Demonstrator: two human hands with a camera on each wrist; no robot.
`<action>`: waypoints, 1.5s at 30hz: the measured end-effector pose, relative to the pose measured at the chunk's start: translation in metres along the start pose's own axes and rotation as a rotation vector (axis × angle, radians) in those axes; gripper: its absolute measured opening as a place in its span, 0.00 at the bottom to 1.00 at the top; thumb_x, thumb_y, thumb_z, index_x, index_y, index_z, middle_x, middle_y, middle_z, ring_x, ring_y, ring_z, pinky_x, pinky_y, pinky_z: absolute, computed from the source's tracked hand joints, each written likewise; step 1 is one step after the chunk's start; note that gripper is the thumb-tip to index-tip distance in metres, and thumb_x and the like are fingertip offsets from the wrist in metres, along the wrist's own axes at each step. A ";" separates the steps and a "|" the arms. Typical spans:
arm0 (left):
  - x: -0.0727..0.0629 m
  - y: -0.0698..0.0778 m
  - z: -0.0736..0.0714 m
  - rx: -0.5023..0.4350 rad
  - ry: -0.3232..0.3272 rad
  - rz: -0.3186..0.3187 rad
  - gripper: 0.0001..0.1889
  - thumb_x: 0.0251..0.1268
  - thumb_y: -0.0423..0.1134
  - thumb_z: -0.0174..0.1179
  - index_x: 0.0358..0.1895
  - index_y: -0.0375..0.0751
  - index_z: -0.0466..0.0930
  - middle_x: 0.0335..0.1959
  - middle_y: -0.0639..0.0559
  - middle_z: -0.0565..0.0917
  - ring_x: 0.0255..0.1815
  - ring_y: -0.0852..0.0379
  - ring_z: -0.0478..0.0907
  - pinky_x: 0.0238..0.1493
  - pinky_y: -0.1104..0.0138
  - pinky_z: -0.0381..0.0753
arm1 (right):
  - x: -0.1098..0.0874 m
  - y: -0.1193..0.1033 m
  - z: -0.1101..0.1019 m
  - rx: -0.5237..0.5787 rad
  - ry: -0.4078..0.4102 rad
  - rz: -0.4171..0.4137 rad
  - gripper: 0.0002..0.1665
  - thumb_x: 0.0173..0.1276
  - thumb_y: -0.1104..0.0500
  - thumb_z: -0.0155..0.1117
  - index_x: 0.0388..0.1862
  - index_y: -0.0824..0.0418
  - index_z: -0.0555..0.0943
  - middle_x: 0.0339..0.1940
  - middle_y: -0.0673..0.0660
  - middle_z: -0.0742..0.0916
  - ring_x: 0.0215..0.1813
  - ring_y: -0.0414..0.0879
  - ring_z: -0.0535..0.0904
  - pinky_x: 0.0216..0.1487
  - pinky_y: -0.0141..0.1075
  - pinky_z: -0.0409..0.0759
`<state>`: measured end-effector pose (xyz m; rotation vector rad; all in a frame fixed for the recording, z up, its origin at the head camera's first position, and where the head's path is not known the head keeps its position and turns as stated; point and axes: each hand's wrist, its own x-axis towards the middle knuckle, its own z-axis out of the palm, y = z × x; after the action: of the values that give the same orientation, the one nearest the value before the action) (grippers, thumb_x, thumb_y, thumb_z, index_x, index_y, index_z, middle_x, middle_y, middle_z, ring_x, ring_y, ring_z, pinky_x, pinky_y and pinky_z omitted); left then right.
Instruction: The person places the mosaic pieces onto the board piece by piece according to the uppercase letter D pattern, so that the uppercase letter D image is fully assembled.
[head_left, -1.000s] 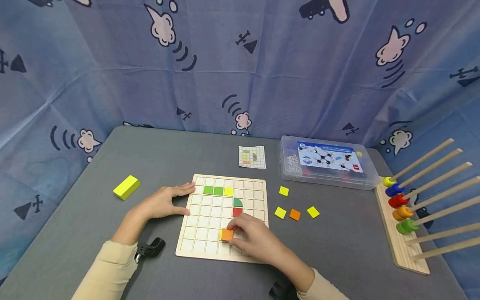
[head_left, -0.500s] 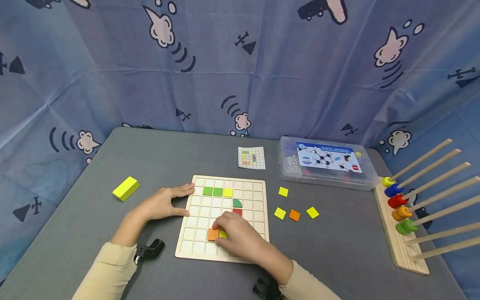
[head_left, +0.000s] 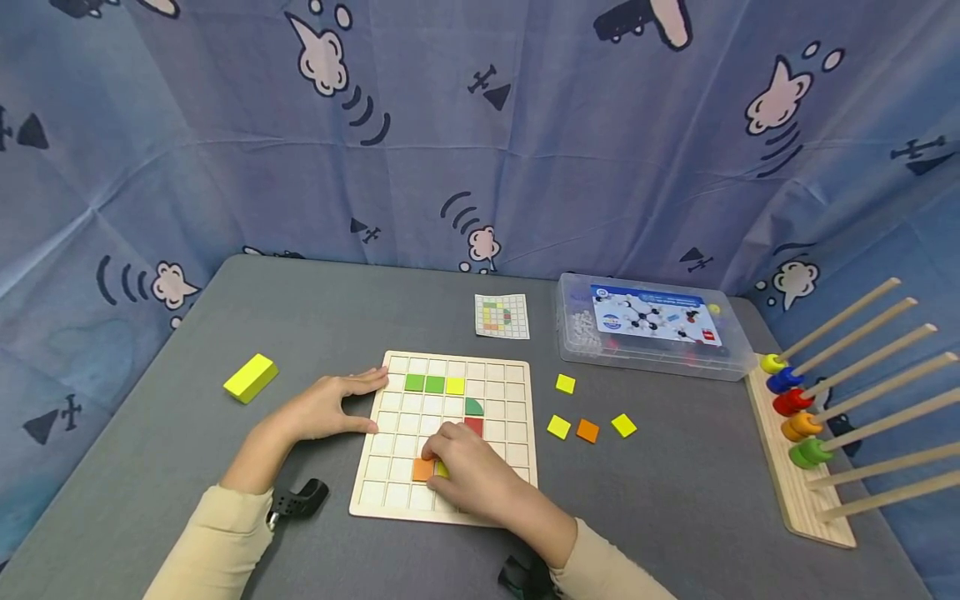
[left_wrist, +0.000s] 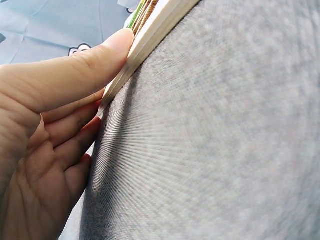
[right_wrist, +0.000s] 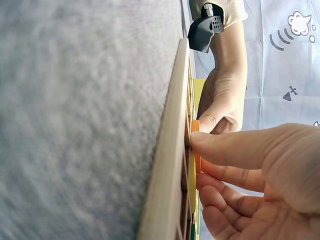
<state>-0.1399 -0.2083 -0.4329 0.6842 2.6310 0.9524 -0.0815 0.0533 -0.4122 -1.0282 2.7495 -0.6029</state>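
A blue patterned curtain [head_left: 420,167] is hanging behind the back edge of a grey table [head_left: 360,308]. A clear plastic box [head_left: 652,354] is lying near the back right corner, a wooden peg stand [head_left: 783,475] is standing along the right edge, and a yellow block [head_left: 251,378] is resting towards the left edge. Between those side edges, a gridded wooden board [head_left: 400,468] is lying flat; the left hand [head_left: 330,406] is touching its left edge, fingers extended, thumb apart. The right hand [head_left: 480,475] is pinching an orange tile [head_left: 422,470] at the board's near half.
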 end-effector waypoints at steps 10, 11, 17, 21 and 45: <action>0.000 0.000 0.000 0.006 0.003 0.002 0.41 0.51 0.53 0.69 0.68 0.41 0.67 0.72 0.48 0.63 0.72 0.40 0.58 0.68 0.44 0.60 | -0.002 -0.001 0.000 0.003 0.007 0.003 0.12 0.56 0.60 0.71 0.40 0.59 0.84 0.38 0.50 0.80 0.44 0.41 0.75 0.48 0.31 0.77; 0.000 0.000 0.000 0.007 0.002 0.004 0.41 0.51 0.53 0.69 0.68 0.41 0.67 0.72 0.48 0.63 0.72 0.40 0.58 0.68 0.44 0.60 | -0.002 -0.001 0.000 0.002 0.006 0.003 0.12 0.56 0.60 0.71 0.40 0.59 0.84 0.38 0.50 0.80 0.44 0.41 0.75 0.48 0.31 0.77; -0.001 0.001 -0.001 0.012 -0.001 0.011 0.40 0.51 0.53 0.69 0.68 0.40 0.67 0.72 0.48 0.63 0.72 0.40 0.58 0.68 0.44 0.60 | -0.004 -0.001 -0.002 0.018 0.007 0.010 0.15 0.55 0.60 0.72 0.42 0.60 0.83 0.41 0.50 0.81 0.45 0.40 0.75 0.50 0.31 0.77; -0.001 0.001 -0.001 0.016 0.005 0.013 0.40 0.51 0.52 0.69 0.68 0.40 0.67 0.72 0.48 0.63 0.72 0.40 0.58 0.68 0.44 0.60 | -0.008 0.003 -0.007 0.105 -0.004 0.037 0.19 0.55 0.60 0.71 0.47 0.60 0.82 0.45 0.50 0.82 0.47 0.39 0.76 0.52 0.32 0.77; 0.000 0.000 -0.001 -0.004 -0.007 0.017 0.41 0.51 0.52 0.70 0.68 0.40 0.67 0.72 0.49 0.63 0.73 0.44 0.56 0.69 0.46 0.59 | -0.075 0.095 -0.056 0.228 0.140 0.236 0.32 0.57 0.57 0.72 0.61 0.60 0.75 0.57 0.55 0.81 0.55 0.52 0.79 0.53 0.48 0.79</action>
<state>-0.1403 -0.2089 -0.4320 0.7082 2.6207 0.9585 -0.0972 0.1854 -0.4014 -0.6238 2.7773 -0.9528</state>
